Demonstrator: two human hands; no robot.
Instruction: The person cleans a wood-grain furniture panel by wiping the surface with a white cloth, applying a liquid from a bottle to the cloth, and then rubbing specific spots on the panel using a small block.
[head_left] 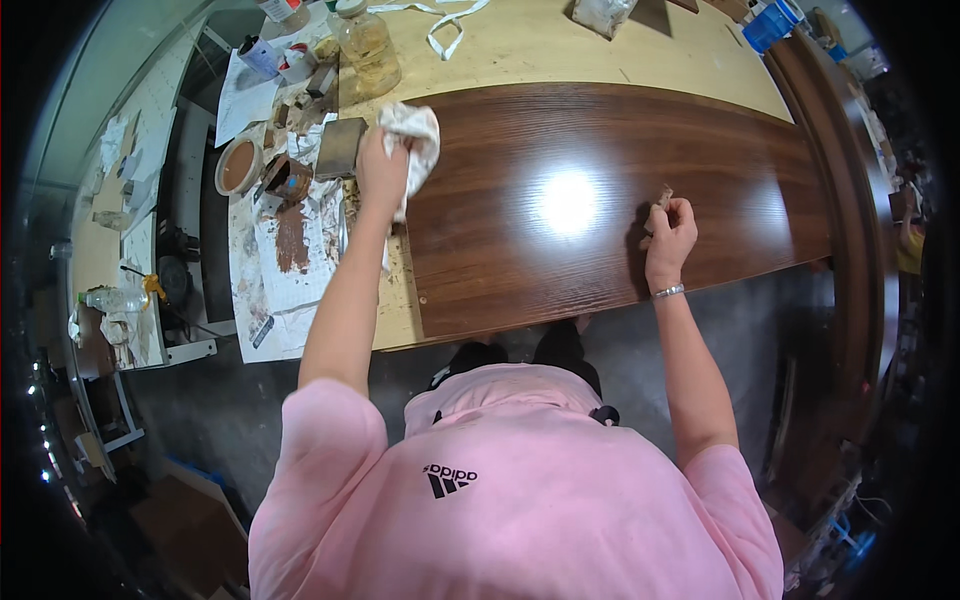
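A crumpled white cloth rag [413, 135] sits at the upper left corner of a long, glossy dark-brown wood-grain panel [600, 200], bunched under and around the fingers of the left hand [383, 170]. A small tan scrap of material [662, 197] projects from the top of the right hand [670, 232], which rests near the panel's middle right, well apart from the rag.

The panel lies across a pale wooden workbench [560, 45]; a bright lamp reflection shows near its centre. To the left, stained white paper sheets [290, 270] cover the bench, bearing a round tub of brown paste [238, 166], a smaller dark pot [290, 178] and a flat grey rectangular block [340, 147]. A clear plastic jar of yellowish liquid [368, 45] stands just beyond the rag. The floor below is grey concrete.

The left fingers are clenched around the rag, pressing it to the panel. The right fingers are curled shut, pinching the scrap. A silver bracelet [668, 291] circles the right wrist. The person wears a pink shirt [510, 490].
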